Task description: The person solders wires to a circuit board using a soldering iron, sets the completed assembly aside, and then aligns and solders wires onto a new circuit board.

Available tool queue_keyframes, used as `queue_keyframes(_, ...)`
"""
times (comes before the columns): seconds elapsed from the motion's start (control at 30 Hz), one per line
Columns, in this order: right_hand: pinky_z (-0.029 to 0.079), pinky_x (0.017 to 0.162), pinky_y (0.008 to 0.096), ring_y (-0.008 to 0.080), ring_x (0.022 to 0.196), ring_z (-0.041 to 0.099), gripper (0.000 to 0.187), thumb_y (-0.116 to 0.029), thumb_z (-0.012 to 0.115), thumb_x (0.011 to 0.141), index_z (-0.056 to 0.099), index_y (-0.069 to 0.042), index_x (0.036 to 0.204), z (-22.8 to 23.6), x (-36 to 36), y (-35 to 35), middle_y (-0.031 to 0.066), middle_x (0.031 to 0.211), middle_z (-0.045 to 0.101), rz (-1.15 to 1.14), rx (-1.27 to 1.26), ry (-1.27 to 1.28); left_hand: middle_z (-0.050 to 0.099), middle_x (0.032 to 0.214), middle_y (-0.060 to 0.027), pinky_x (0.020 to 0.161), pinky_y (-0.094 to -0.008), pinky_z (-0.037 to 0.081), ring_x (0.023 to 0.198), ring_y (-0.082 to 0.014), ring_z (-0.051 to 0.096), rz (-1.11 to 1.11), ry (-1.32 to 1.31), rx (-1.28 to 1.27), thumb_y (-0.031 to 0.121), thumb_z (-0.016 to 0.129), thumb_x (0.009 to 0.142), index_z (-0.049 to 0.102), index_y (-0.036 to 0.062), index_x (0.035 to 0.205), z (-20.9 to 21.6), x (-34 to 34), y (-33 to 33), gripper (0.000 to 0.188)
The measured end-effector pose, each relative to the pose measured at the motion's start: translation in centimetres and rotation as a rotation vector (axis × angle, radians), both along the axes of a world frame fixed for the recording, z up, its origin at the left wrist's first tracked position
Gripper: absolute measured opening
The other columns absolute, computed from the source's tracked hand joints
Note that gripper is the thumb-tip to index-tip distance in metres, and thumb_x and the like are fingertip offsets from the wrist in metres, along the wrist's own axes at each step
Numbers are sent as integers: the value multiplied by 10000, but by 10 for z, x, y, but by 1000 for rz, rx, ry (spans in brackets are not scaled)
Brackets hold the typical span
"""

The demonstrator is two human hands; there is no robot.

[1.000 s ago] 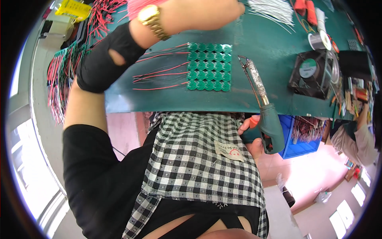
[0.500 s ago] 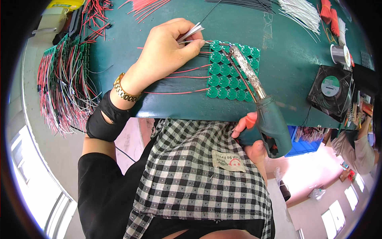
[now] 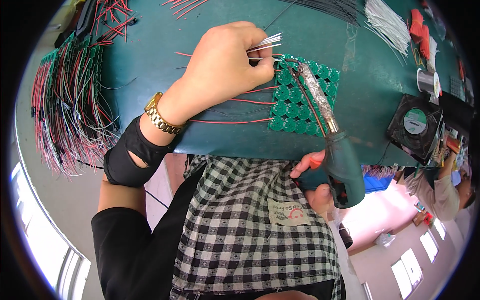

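A panel of round green circuit boards (image 3: 303, 111) lies on the green table, with red wires (image 3: 235, 121) running out from its left edge. My left hand (image 3: 232, 62) is closed on a small bundle of white wires (image 3: 265, 43), its fingertips at the panel's upper left corner. My right hand (image 3: 315, 180) grips a soldering gun with a dark green body (image 3: 345, 165), a finger by its orange-red trigger. The gun's long metal barrel (image 3: 315, 90) slants over the panel, and its tip meets the upper left corner beside my left fingertips. The gun's body partly hides the right hand.
Wired circuit boards (image 3: 75, 110) hang over the table's left edge. Black wires (image 3: 325, 7) and white wires (image 3: 387, 25) lie at the back. To the right are a solder spool (image 3: 428, 82) and a black fan (image 3: 415, 122). Another person's arm (image 3: 435, 192) shows at far right.
The whole view has shifted a little, moving panel and hands slightly right and down in the picture. My left fingers and the iron's tip stay together at the panel's upper left corner.
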State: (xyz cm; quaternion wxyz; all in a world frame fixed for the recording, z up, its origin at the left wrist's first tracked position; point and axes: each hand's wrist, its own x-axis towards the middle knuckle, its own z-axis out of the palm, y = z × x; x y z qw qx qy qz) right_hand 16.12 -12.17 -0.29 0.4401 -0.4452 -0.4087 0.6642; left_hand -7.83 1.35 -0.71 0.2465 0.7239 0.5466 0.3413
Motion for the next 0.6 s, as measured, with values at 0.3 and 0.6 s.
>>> queue_keyframes(0.3,448,670,284,153,745,548,471,-386,581,803,528,16,1042,3,-6,0,76,902,540,8,33,-107,512,647,-30,502,-231,409,545,-80,475,1,-23,1,20,641,719,575,0,705,-1,1,-1,71)
queue_keyframes(0.6,494,692,331,224,744,578,683,-500,675,789,440,-6,1198,-2,5,-6,166,893,549,-46,66,-108,579,665,-118,535,-334,469,565,-241,587,18,-24,-32,67,636,689,602,-18,699,2,0,1,92)
